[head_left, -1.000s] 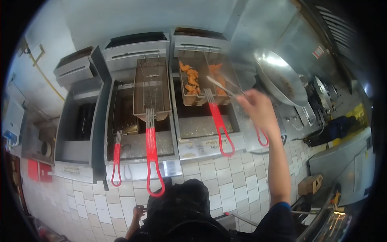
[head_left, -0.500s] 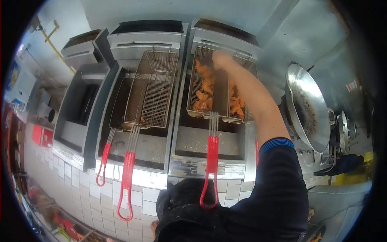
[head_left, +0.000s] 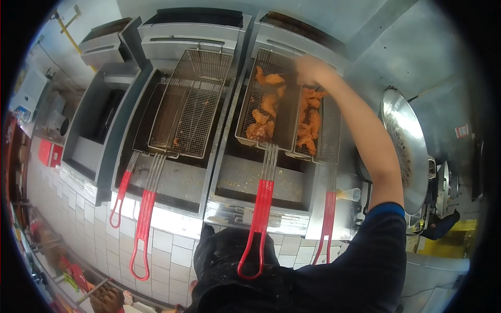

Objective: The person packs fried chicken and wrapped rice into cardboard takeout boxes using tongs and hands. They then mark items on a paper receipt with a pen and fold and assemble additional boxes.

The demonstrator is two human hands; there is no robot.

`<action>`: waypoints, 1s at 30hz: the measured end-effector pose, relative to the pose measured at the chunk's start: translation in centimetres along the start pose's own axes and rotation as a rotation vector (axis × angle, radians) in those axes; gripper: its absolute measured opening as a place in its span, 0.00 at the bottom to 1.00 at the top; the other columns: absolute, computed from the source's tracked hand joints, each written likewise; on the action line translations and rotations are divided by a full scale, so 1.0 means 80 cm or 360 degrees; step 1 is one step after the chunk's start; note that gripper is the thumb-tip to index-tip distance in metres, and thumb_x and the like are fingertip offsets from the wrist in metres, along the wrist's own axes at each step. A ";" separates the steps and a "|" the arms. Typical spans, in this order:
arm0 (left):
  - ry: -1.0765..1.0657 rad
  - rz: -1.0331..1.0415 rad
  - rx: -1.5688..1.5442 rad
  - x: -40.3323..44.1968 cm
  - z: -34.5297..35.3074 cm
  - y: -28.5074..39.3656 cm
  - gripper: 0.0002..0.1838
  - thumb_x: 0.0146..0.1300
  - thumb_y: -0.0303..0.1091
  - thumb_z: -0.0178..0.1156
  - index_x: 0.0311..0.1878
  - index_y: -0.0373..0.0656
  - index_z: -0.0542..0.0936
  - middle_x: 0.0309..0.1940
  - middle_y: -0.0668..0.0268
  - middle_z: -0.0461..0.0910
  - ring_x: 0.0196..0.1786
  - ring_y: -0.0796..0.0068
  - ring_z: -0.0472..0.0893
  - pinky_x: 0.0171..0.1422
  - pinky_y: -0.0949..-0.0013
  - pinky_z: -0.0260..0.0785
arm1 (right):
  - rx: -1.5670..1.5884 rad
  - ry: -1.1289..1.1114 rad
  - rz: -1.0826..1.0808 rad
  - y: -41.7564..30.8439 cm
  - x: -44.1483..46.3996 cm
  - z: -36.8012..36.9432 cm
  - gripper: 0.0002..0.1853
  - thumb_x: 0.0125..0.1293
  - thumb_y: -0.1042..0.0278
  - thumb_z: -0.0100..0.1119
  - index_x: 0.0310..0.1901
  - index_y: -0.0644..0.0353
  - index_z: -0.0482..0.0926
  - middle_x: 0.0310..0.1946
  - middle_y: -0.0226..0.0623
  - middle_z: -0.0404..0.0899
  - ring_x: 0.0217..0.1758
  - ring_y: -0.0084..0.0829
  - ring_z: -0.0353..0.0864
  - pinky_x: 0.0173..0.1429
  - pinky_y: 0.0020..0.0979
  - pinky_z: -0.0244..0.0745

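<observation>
My right hand (head_left: 312, 71) is over the far end of the right-hand fry basket (head_left: 329, 122), fingers pointing down and curled together; what they hold, if anything, is hidden. Just below the fingers lie pieces of fried chicken (head_left: 310, 122) in that basket. More fried chicken (head_left: 261, 127) sits in the fry basket (head_left: 241, 112) beside it, whose red handle (head_left: 261, 206) points towards me. Both baskets rest above the right fryer (head_left: 261, 182). Of my left hand (head_left: 193, 285), only a small patch shows low beside my body, its fingers hidden.
Another wire basket (head_left: 195, 133) with a few crumbs sits over the middle fryer (head_left: 162, 185), beside a second, partly hidden one. A further fryer (head_left: 86, 151) stands at left. A large wok (head_left: 404, 141) is at right. Several red handles jut out over the fryers' front edges.
My right hand has moved from the far end of the left chicken basket to the right one. The view has shifted, so the right basket's chicken and red handle show more fully.
</observation>
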State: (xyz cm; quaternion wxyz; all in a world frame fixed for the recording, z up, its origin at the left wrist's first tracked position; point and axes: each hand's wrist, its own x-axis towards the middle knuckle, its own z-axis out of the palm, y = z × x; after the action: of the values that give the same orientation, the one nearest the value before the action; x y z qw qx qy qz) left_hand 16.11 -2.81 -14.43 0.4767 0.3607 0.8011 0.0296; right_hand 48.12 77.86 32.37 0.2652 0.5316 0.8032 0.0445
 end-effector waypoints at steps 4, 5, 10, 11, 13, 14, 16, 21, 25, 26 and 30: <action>-0.0084 0.0183 0.0255 0.016 0.003 -0.013 0.12 0.63 0.38 0.57 0.35 0.37 0.79 0.33 0.52 0.84 0.33 0.54 0.84 0.34 0.58 0.78 | 0.0216 0.0247 -0.0146 0.005 -0.030 0.016 0.14 0.58 0.63 0.64 0.34 0.70 0.84 0.34 0.53 0.83 0.41 0.47 0.84 0.44 0.42 0.80; -0.0094 0.0260 0.0340 0.021 -0.002 -0.008 0.12 0.62 0.38 0.57 0.34 0.37 0.79 0.33 0.52 0.84 0.33 0.54 0.84 0.34 0.58 0.78 | 0.0276 0.0209 -0.0234 0.004 -0.028 0.027 0.15 0.59 0.61 0.65 0.34 0.69 0.84 0.32 0.53 0.83 0.39 0.47 0.84 0.43 0.42 0.80; 0.0296 0.0305 -0.0099 0.014 -0.020 0.048 0.16 0.57 0.44 0.59 0.30 0.38 0.80 0.30 0.51 0.82 0.35 0.46 0.82 0.37 0.54 0.75 | 0.0421 -0.0097 -0.0313 -0.031 -0.019 0.037 0.19 0.60 0.55 0.68 0.32 0.69 0.85 0.27 0.49 0.83 0.34 0.44 0.84 0.40 0.41 0.79; 0.0272 -0.0010 -0.0538 0.020 -0.010 0.041 0.16 0.56 0.45 0.59 0.32 0.39 0.81 0.30 0.51 0.82 0.35 0.43 0.81 0.38 0.51 0.74 | 0.0483 -0.0314 -0.0204 -0.044 -0.020 0.027 0.20 0.61 0.56 0.68 0.33 0.71 0.84 0.30 0.48 0.84 0.35 0.41 0.84 0.41 0.39 0.79; 0.0290 0.0278 -0.0163 0.041 0.010 0.008 0.16 0.57 0.44 0.59 0.32 0.38 0.81 0.30 0.51 0.82 0.35 0.45 0.82 0.38 0.51 0.75 | 0.0513 -0.0595 -0.0049 -0.064 -0.018 0.013 0.21 0.63 0.55 0.68 0.33 0.72 0.83 0.35 0.42 0.84 0.34 0.34 0.82 0.41 0.35 0.78; 0.0306 0.0561 0.0222 0.048 0.015 -0.003 0.16 0.58 0.43 0.59 0.31 0.38 0.81 0.31 0.51 0.83 0.35 0.46 0.83 0.38 0.52 0.76 | 0.0508 -0.0591 -0.0047 -0.069 -0.011 0.016 0.21 0.63 0.55 0.68 0.33 0.72 0.83 0.35 0.42 0.84 0.34 0.34 0.82 0.41 0.35 0.78; 0.0234 0.0291 0.0001 0.038 0.013 0.008 0.16 0.58 0.43 0.58 0.32 0.38 0.81 0.31 0.51 0.83 0.36 0.46 0.83 0.38 0.51 0.76 | 0.0516 -0.0596 -0.0087 -0.080 0.018 0.034 0.20 0.62 0.54 0.67 0.33 0.68 0.84 0.28 0.38 0.82 0.32 0.33 0.81 0.39 0.36 0.77; 0.0162 0.0104 -0.0125 0.024 0.028 0.013 0.15 0.58 0.43 0.58 0.32 0.39 0.82 0.32 0.51 0.83 0.36 0.46 0.83 0.39 0.51 0.76 | 0.0026 -0.0951 -0.0243 -0.114 0.060 0.051 0.25 0.68 0.49 0.58 0.51 0.66 0.79 0.28 0.36 0.80 0.29 0.31 0.77 0.36 0.33 0.75; 0.0134 0.0083 -0.0148 0.025 0.033 0.008 0.15 0.58 0.43 0.58 0.32 0.39 0.82 0.32 0.51 0.84 0.36 0.47 0.83 0.39 0.51 0.76 | 0.0241 -0.1878 0.0606 -0.135 0.094 0.048 0.25 0.71 0.52 0.50 0.62 0.61 0.71 0.19 0.30 0.68 0.16 0.21 0.62 0.19 0.23 0.64; 0.0136 0.0080 -0.0152 0.026 0.034 0.008 0.15 0.58 0.43 0.58 0.32 0.39 0.82 0.32 0.51 0.84 0.36 0.47 0.83 0.39 0.51 0.76 | 0.0232 -0.1871 0.0616 -0.134 0.096 0.051 0.25 0.71 0.52 0.50 0.62 0.61 0.71 0.19 0.30 0.68 0.16 0.21 0.62 0.19 0.23 0.64; 0.0144 0.0080 -0.0176 0.039 0.040 0.005 0.15 0.58 0.43 0.58 0.32 0.40 0.82 0.32 0.51 0.84 0.37 0.47 0.83 0.40 0.51 0.76 | 0.0580 -0.1659 0.0469 -0.110 0.088 0.062 0.22 0.75 0.47 0.48 0.49 0.62 0.73 0.17 0.20 0.57 0.12 0.13 0.50 0.14 0.16 0.47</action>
State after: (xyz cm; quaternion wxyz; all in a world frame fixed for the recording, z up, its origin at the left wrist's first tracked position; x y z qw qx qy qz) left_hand 17.96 -1.55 -18.29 0.4584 0.3521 0.8096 0.1021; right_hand 41.12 79.20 22.35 0.5214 0.6268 0.4784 -0.3263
